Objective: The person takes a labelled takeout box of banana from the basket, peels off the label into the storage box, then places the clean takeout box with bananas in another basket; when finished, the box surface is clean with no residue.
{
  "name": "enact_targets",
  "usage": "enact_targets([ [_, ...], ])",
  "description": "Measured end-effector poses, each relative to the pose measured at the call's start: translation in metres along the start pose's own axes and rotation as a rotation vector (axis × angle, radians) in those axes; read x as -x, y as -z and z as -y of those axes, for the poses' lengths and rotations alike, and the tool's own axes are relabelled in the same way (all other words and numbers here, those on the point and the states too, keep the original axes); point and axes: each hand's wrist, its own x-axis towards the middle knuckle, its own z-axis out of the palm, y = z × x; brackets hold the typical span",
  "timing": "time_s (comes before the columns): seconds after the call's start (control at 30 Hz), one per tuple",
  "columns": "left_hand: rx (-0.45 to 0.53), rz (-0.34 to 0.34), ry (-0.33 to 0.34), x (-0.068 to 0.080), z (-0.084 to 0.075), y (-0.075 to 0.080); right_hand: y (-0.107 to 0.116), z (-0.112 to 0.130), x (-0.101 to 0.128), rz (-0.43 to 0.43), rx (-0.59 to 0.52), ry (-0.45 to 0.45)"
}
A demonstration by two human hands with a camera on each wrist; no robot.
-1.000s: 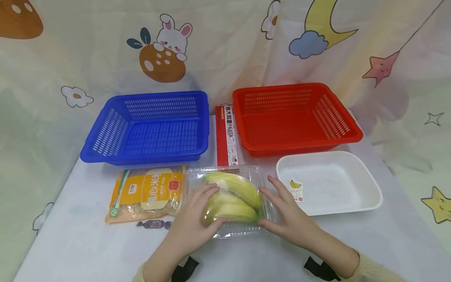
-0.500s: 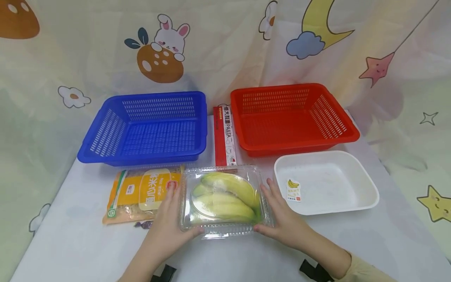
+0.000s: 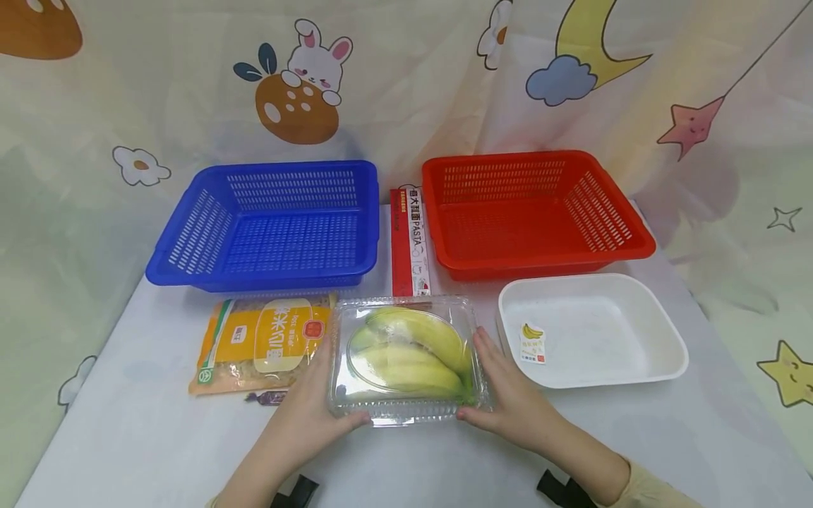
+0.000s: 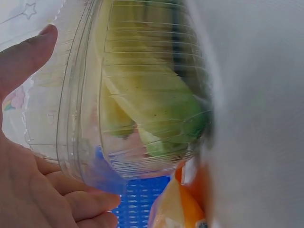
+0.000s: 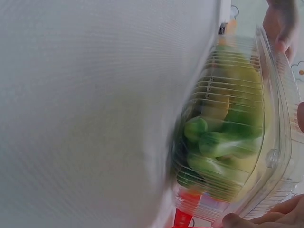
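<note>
A clear plastic clamshell box [image 3: 406, 360] with greenish-yellow bananas inside sits at the front middle of the white table [image 3: 159, 437]. My left hand [image 3: 311, 409] holds its left side, thumb on the front rim. My right hand [image 3: 514, 398] holds its right side in the same way. In the left wrist view the box [image 4: 142, 95] sits between my thumb above and my curled fingers [image 4: 76, 204] below. The right wrist view shows the box [image 5: 232, 133] with my right fingertips [image 5: 237, 221] at its lower edge.
An empty blue basket [image 3: 273, 226] and an empty red basket [image 3: 533, 212] stand at the back, with a red pasta box [image 3: 409, 240] between them. A white foam tray [image 3: 591, 331] lies right of the box, a yellow packet [image 3: 267, 342] and a wrapped candy [image 3: 267, 397] left.
My left hand has slid off the top of the clear box to its left side. Both hands now grip the box by its sides; the right hand barely moved.
</note>
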Motion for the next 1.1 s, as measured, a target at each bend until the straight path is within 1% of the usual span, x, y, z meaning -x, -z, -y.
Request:
enact_targets([
  [0.2,0.020,-0.003,0.014,0.001,0.004,-0.004,-0.002,-0.001,0.002,-0.028,-0.012,0.004],
  [0.47,0.140,-0.038,0.060,0.004,0.009,-0.012,-0.004,-0.002,0.004,-0.046,-0.032,-0.016],
  [0.6,0.181,-0.055,0.071,0.006,0.012,-0.015,-0.007,-0.002,0.003,-0.043,-0.103,-0.020],
  [0.63,0.185,-0.061,0.064,0.005,0.012,-0.015,-0.007,-0.002,0.003,-0.040,-0.122,-0.027],
  [0.77,0.189,-0.068,0.044,0.008,0.009,-0.015,-0.002,0.003,0.007,-0.009,-0.188,-0.090],
  [0.83,0.181,-0.062,0.038,0.010,0.005,-0.012,0.003,0.008,0.012,0.000,-0.216,-0.120],
  [0.93,0.181,-0.038,0.042,0.016,-0.004,-0.003,0.012,0.020,0.020,0.001,-0.267,-0.164],
  [1.03,0.166,-0.020,0.031,0.024,-0.014,0.013,0.023,0.036,0.027,-0.010,-0.317,-0.180],
  [1.1,0.158,-0.021,0.005,0.029,-0.020,0.024,0.030,0.046,0.031,-0.028,-0.318,-0.168],
])
